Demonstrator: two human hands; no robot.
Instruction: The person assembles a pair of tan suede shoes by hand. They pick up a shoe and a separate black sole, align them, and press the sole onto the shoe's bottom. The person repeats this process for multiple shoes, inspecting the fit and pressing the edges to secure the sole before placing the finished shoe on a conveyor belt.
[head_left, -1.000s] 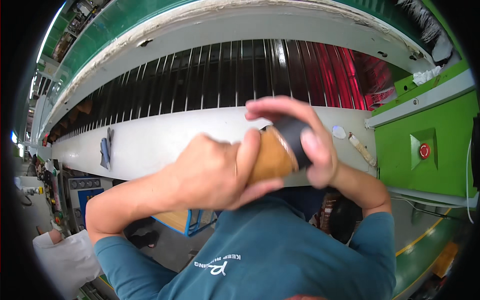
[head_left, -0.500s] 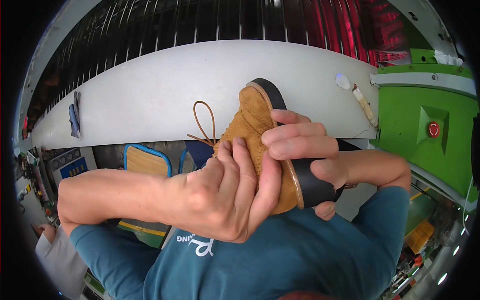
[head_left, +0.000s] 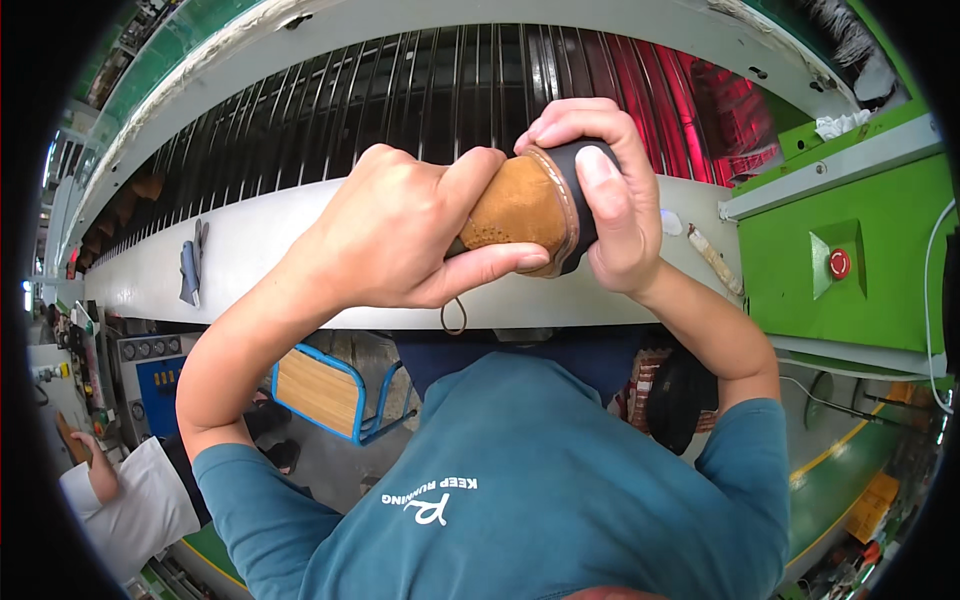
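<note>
I hold a tan suede shoe (head_left: 512, 207) with a black sole (head_left: 572, 165) up above the white ledge. My left hand (head_left: 412, 225) grips the suede upper, its thumb lying along the lower side and its fingers folded over the top. My right hand (head_left: 622, 200) clasps the sole, thumb on the near side and fingers curled over the far edge. Pale stitching runs along the welt between upper and sole. Below the left hand dangles a brown lace loop (head_left: 455, 317). The rest of the upper is hidden behind my left hand.
Beyond the white ledge (head_left: 290, 260) lies a bed of dark rollers (head_left: 400, 110), lit red at right. Snips (head_left: 191, 265) rest on the ledge's left; a wrapped stick (head_left: 712, 258) lies right. Nearby stand a green machine housing (head_left: 780, 290) with a red button and a blue-framed stool (head_left: 320, 390). Another person is at lower left.
Both hands have raised the shoe away from my chest and turned it, so one rounded end now faces me. My right hand has shifted its hold on the sole.
</note>
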